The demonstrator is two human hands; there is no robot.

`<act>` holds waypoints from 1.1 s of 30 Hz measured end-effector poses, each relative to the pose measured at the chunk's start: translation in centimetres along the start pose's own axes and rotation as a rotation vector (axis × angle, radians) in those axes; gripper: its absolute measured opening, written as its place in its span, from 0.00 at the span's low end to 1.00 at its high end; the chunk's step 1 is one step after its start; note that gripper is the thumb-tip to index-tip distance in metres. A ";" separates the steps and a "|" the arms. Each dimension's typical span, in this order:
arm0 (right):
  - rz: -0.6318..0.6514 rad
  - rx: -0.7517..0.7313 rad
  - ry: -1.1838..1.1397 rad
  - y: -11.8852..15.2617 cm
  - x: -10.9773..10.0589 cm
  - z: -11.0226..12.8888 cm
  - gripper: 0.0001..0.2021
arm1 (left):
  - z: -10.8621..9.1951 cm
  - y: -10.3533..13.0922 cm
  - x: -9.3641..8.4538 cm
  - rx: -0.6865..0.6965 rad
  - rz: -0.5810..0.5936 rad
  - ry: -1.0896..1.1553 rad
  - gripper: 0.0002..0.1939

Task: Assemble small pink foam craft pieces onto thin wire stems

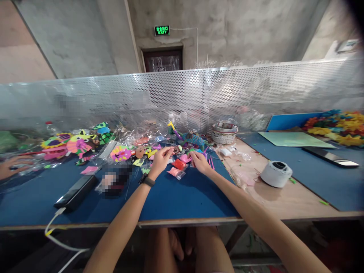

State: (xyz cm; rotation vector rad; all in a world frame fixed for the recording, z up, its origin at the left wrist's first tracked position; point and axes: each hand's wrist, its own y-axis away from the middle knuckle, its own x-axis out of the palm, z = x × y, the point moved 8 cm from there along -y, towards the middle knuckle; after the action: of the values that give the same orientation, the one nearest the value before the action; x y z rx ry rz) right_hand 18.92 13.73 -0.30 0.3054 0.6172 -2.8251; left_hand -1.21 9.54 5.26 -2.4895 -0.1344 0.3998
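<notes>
My left hand (162,160), with a dark band on its wrist, is over the blue mat at the centre, its thumb and fingers pressed together; what they pinch is too small to name. To its right, my right hand (198,160) is also closed, fingertips beside a pink packet (185,158). Whether it grips anything cannot be made out. Between the hands lies a red packet (179,164), with a salmon-coloured packet (176,173) nearer to me. Behind the hands stand a yellow and purple giraffe figure (171,126) and a blue dotted figure (195,140).
Colourful foam animals (80,146) and clear bags fill the left side. A power bank (76,192) with a white cable lies front left. Another person's hand (15,167) is far left. Right are a basket (224,133), a white roll (275,174) and a phone (330,156).
</notes>
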 end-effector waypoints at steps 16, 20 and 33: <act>0.025 -0.007 -0.010 0.3 0.4 0.7 0.23 | 0.8 1.3 3.4 0.031 0.238 -0.180 0.18; 0.021 -0.009 -0.035 0.3 0.3 0.9 0.22 | 2.4 1.3 3.7 -0.039 0.238 -0.134 0.20; 0.028 -0.001 -0.078 0.4 0.4 1.3 0.24 | 4.9 1.5 4.3 -0.308 0.253 0.158 0.19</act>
State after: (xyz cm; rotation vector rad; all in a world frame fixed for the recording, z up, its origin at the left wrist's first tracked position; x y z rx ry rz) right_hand 18.50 12.75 0.56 0.2010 0.5928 -2.7954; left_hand 1.32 11.81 -0.47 -2.8415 0.1994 0.3010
